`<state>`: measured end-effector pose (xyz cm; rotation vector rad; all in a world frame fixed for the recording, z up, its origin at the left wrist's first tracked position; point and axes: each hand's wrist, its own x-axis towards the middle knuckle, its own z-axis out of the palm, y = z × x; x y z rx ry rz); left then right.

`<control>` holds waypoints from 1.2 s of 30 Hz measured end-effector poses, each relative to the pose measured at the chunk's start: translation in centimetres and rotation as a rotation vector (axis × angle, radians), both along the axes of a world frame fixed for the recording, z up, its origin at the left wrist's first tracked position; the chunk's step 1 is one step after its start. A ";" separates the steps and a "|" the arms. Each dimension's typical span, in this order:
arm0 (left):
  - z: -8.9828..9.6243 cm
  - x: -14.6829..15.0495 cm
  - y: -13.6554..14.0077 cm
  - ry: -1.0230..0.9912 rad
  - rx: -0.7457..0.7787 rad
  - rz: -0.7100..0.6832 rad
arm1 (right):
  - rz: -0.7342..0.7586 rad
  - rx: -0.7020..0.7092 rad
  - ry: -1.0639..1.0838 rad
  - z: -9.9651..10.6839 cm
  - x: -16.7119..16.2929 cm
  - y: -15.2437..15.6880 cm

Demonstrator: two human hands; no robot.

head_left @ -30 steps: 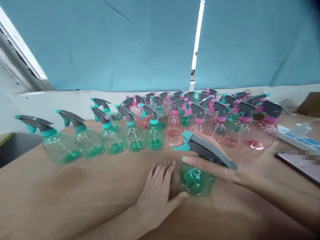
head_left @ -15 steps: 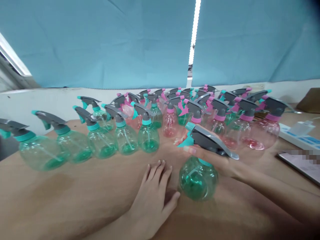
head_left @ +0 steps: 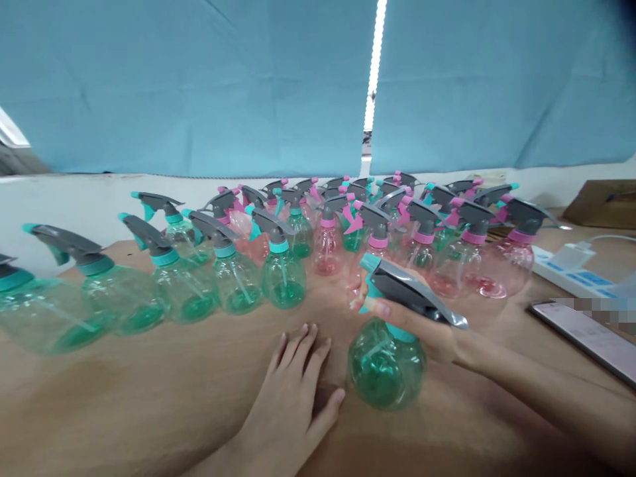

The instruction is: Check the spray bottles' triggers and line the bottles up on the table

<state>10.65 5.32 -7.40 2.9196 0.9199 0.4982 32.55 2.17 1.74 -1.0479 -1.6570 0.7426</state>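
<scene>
My right hand [head_left: 422, 324] is wrapped round the neck of a green spray bottle [head_left: 387, 368] with a grey and turquoise trigger head. The fingers lie at the trigger, and the bottle tilts a little. Whether its base touches the table I cannot tell. My left hand [head_left: 293, 391] lies flat on the wooden table [head_left: 163, 411], fingers spread, just left of that bottle and holding nothing. A row of green spray bottles [head_left: 283, 278] stands beyond it to the left. Pink spray bottles [head_left: 328, 248] stand behind the right hand.
More pink and green spray bottles crowd the back of the table. A white power strip [head_left: 571, 275] with a plugged-in charger [head_left: 574, 255] lies at the right, near a phone [head_left: 586, 338]. A cardboard box [head_left: 603, 205] sits at the back right. A blue curtain [head_left: 278, 86] hangs behind.
My right fingers have drawn the turquoise trigger in towards the bottle's neck. The view has shifted slightly to the right. My left hand stays flat on the table.
</scene>
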 end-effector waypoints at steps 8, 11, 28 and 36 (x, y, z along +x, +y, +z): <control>0.5 0.1 -0.1 0.040 -0.040 -0.002 | 0.011 -0.037 0.080 -1.2 -0.1 0.3; 0.5 0.1 -0.1 0.027 -0.042 -0.010 | 0.020 -0.047 0.079 -1.2 -0.2 0.3; 0.8 0.2 -0.2 0.060 -0.036 -0.009 | 0.150 -0.152 0.127 -2.6 0.5 0.7; 1.0 0.3 -0.3 0.075 -0.048 -0.009 | 0.104 -0.136 0.105 -2.3 0.4 0.7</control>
